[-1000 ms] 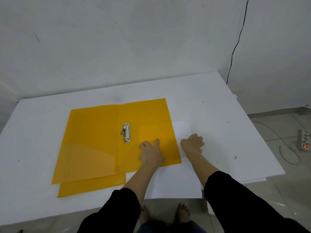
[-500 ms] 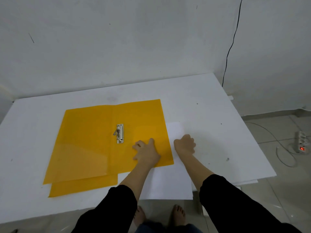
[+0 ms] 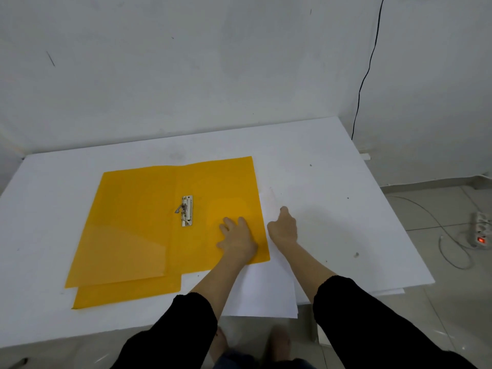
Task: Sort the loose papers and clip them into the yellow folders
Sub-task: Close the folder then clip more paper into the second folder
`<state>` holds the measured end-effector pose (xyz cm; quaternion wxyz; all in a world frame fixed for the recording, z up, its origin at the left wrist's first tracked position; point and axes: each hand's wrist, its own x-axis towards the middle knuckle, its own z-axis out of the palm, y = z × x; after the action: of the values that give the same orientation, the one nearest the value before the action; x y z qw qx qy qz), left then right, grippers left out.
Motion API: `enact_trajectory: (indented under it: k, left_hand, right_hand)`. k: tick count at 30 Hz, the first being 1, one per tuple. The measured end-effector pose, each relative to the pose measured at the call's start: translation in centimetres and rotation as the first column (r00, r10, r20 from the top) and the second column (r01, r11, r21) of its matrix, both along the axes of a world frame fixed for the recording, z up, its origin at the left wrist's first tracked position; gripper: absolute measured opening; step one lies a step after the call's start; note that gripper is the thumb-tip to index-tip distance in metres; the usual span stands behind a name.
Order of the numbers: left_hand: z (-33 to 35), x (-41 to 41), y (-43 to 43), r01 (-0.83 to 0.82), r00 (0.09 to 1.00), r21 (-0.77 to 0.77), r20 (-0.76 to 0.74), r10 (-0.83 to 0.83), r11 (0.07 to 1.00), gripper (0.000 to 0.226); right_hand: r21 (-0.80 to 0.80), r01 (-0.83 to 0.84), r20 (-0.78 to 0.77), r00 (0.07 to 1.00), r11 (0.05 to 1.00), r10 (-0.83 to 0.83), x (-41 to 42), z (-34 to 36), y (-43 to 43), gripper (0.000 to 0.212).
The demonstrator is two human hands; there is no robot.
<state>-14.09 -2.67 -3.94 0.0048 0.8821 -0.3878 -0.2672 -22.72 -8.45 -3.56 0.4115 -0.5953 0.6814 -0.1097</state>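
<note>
Folder (image 3: 149,209) lies open under my flat left hand (image 3: 237,241); at three o'clock my right hand (image 3: 283,230) touches papers (image 3: 266,294), grip unclear.

No text readable anywhere — no labels, no numbers

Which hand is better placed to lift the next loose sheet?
Right. The right hand rests on the white papers beside the open yellow folder, while the left hand lies flat on the folder's right half, holding it down. Whether the right grip has a sheet is unclear.
</note>
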Motion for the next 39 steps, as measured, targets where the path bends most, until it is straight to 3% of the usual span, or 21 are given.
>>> enact_trajectory:
  k: [4,6,11,20,27,30,32,35,37,39]
  left_hand:
    - [-0.7,-2.1,-0.9,0.230,0.972,-0.083,-0.033,-0.233,0.970,0.080]
    - [-1.4,-2.3,-1.3,0.256,0.966,-0.058,-0.016,-0.257,0.965,0.079]
    - [-3.1,-1.0,-1.7,0.167,0.979,0.060,0.111,-0.173,0.984,0.081]
    - [-3.1,1.2,-1.2,-0.033,0.995,0.048,0.095,0.028,0.998,0.090]
    - [-3.7,3.1,0.3,-0.029,0.995,0.045,0.099,0.024,0.999,0.086]
    - [-3.4,3.3,0.7,-0.031,0.994,0.040,0.103,0.027,0.999,0.081]
    - [-2.9,3.2,1.0,-0.020,0.992,-0.020,0.126,0.022,1.000,0.070]
    - [-2.2,2.5,1.0,0.080,0.982,-0.251,0.186,-0.033,0.965,0.036]
    - [-1.7,1.8,0.5,0.024,0.999,-0.407,0.042,-0.008,0.913,0.032]
    - [-1.0,1.5,-0.1,-0.127,0.985,-0.450,-0.166,0.057,0.884,0.037]
  right_hand:
    - [-0.085,-0.102,-0.049,0.994,0.991,0.099,-0.7,0.4,-0.5,0.030]
    - [-0.111,-0.089,-0.063,0.995,0.990,0.082,-1.4,0.7,-1.2,0.028]
    - [-0.119,0.095,-0.011,0.995,0.988,-0.097,-4.4,1.1,-3.8,0.027]
    - [-0.107,0.240,-0.040,0.969,0.965,-0.245,-7.2,0.0,-5.2,0.030]
    - [-0.168,0.284,-0.088,0.949,0.944,-0.302,-8.8,0.3,-6.5,0.027]
    - [-0.107,0.369,-0.021,0.927,0.923,-0.373,-9.8,0.3,-7.2,0.038]
    - [0.015,0.431,0.084,0.899,0.902,-0.431,-9.9,0.1,-7.4,0.048]
    - [0.144,0.460,0.185,0.857,0.876,-0.481,-9.0,0.0,-7.1,0.050]
    - [0.208,0.423,0.226,0.857,0.882,-0.464,-8.0,0.0,-6.8,0.057]
    - [0.265,0.392,0.264,0.850,0.881,-0.457,-7.3,-0.2,-6.6,0.064]
